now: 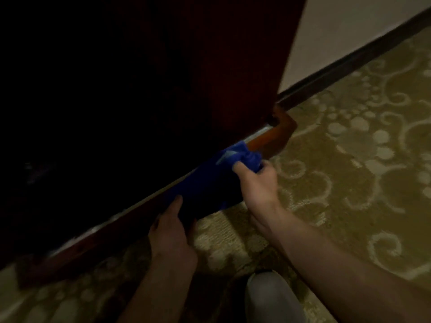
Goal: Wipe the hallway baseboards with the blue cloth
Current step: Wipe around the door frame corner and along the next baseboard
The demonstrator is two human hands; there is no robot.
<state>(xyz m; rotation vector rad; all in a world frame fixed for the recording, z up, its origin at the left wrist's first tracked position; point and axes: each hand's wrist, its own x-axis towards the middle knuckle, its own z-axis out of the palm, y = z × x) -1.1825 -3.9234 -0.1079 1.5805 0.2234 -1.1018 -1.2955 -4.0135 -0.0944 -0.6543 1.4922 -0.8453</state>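
The blue cloth [210,183] is stretched along the reddish-brown wooden baseboard [270,138] at the foot of a dark wood panel. My right hand [256,183] grips the bunched right end of the cloth against the baseboard. My left hand [171,234] holds the cloth's lower left end, thumb on top and fingers curled under it. The baseboard runs diagonally from lower left to a corner at the upper right.
A dark wood door or panel [140,89] fills the upper left. Beyond the corner a darker baseboard [349,59] continues under a pale wall [349,24]. Patterned beige carpet [349,159] covers the floor. My grey-clad knee [270,297] shows at the bottom.
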